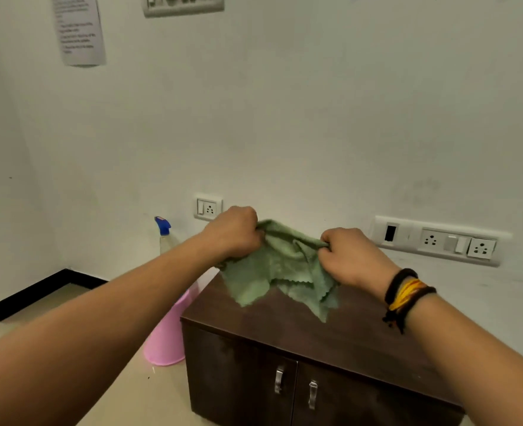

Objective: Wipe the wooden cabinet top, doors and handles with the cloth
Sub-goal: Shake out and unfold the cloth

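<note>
Both hands are raised above the low dark-brown wooden cabinet [324,336], holding a pale green microfibre cloth with scalloped edges [280,269] stretched between them. The left hand [234,233] has its fingers curled round the cloth's upper left part; the right hand [351,259] grips the upper right part in the same way, its wrist wearing a stack of black, yellow and orange thread bands [403,295]. The hands are apart, with the cloth's top edge bunched between them, and the rest of it hangs down in loose folds – its lower corners dangle over the cabinet top (whether they touch the wood cannot be told).

The cabinet stands against a white wall [285,118]. On its front, 2 doors meet at a centre seam, each with 1 short silver metal handle: the left handle [279,380] and the right handle [312,394] sit just beside that seam.

Left of the cabinet, touching or nearly touching its side, a pink plastic bucket [168,333] stands upside down on the beige tiled floor [131,395]. Behind it, near the wall, is a clear spray bottle with a blue trigger head [163,233]. The wall carries a single white socket plate [208,207] behind the left hand, a long white socket strip [438,241] to the right – and a printed paper notice [79,29] high up, its text too blurred to read.
</note>
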